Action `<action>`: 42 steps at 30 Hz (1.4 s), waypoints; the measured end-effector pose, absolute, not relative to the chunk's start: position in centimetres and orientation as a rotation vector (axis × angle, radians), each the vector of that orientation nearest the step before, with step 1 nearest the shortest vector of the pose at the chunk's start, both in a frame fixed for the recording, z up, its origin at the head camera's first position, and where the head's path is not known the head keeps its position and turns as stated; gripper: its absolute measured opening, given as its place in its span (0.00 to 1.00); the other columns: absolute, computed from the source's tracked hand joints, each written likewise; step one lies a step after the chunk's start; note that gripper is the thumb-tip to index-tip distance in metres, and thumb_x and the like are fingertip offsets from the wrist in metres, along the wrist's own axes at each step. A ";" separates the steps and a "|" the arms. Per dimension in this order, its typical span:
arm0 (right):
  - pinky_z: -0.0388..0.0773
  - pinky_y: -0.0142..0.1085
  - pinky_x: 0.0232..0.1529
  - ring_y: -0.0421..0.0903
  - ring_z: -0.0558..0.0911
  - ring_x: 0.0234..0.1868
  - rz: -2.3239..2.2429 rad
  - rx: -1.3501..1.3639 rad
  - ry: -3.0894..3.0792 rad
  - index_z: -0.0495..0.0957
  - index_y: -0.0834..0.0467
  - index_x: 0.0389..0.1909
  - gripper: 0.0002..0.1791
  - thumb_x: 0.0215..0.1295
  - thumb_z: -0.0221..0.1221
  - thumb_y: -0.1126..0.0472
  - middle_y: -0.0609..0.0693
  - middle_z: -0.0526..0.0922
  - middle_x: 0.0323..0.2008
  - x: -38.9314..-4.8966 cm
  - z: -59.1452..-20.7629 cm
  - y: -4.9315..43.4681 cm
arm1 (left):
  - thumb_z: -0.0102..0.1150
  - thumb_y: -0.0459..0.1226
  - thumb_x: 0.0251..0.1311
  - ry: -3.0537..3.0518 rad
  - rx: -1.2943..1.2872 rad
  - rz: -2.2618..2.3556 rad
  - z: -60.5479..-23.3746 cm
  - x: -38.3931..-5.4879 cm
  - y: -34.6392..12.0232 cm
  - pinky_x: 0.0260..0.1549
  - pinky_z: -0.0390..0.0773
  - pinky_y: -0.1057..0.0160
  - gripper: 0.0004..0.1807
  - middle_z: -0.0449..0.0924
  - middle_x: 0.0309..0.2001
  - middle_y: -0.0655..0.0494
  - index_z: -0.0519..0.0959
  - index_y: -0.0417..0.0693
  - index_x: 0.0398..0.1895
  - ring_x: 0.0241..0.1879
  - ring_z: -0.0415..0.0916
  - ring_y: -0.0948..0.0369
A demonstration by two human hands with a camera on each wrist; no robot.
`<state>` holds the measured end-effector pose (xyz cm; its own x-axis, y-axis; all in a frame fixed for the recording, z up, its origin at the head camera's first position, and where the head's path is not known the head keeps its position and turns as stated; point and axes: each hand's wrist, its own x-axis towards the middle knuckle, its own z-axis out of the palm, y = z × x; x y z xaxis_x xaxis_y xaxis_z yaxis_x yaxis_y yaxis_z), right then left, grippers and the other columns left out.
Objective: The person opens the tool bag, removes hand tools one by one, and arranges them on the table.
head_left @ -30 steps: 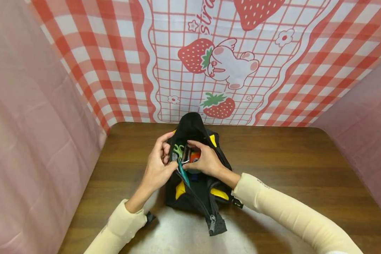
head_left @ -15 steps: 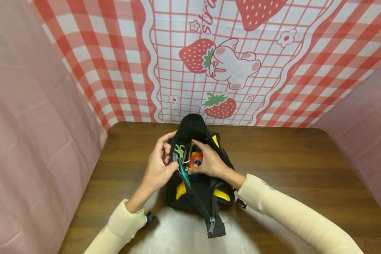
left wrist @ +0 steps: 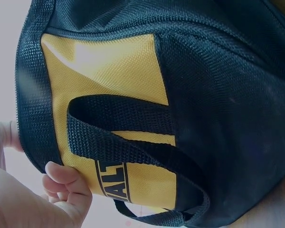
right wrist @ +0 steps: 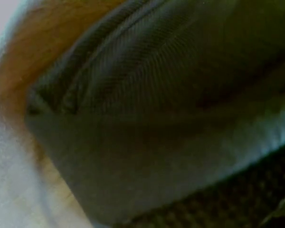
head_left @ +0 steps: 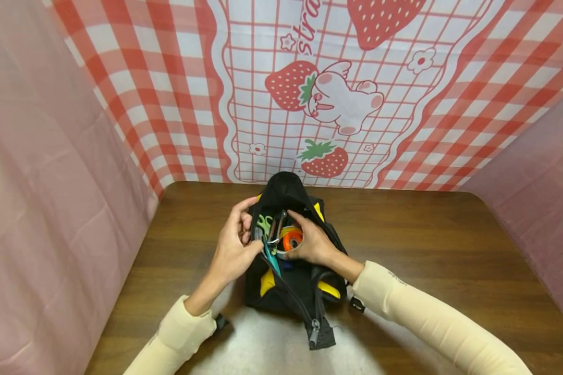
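Note:
A black and yellow tool bag (head_left: 291, 297) stands unzipped on the table. My left hand (head_left: 234, 245) grips the left edge of its opening; in the left wrist view the left hand (left wrist: 33, 199) is beside the yellow panel and a black webbing handle (left wrist: 118, 128). My right hand (head_left: 311, 242) reaches into the bag, thumb and fingers around an orange roll of tape (head_left: 287, 242) with a yellowish rim. Beside it lie green-handled scissors (head_left: 264, 223), a metal-edged tool (head_left: 276, 228) and a teal-handled tool (head_left: 271, 258). Dark, blurred bag fabric (right wrist: 133, 142) fills the right wrist view.
The bag's zipper end (head_left: 315, 333) hangs toward me over a pale patch of the brown wooden table (head_left: 427, 234). A strawberry-print cloth (head_left: 347, 104) hangs behind, with pink curtains (head_left: 51, 182) at both sides.
My right hand has shifted slightly right inside the bag. More of the orange roll of tape shows now, and its round face has turned into view. My left hand stays in place.

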<state>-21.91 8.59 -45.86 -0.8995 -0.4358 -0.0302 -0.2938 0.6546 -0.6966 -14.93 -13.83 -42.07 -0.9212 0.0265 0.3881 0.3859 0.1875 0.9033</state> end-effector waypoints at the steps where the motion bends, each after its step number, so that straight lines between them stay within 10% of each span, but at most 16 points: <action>1: 0.80 0.60 0.66 0.65 0.81 0.67 -1.075 -0.600 2.680 0.61 0.63 0.86 0.64 0.49 0.86 0.62 0.68 0.78 0.71 -21.9 -45.9 8.6 | 0.57 0.20 0.46 -2.184 -0.392 -1.795 -42.1 -14.9 -13.8 0.31 0.59 0.68 0.46 0.61 0.39 0.49 0.71 0.39 0.77 0.29 0.59 0.61; 42: 0.78 0.61 0.66 0.61 0.82 0.67 -1.344 -0.815 2.880 0.68 0.64 0.83 0.60 0.50 0.86 0.55 0.61 0.79 0.71 -18.0 -40.6 10.5 | 0.58 0.20 0.46 -2.179 -0.408 -1.823 -42.4 -15.0 -13.4 0.31 0.59 0.69 0.45 0.61 0.39 0.50 0.71 0.38 0.77 0.29 0.60 0.63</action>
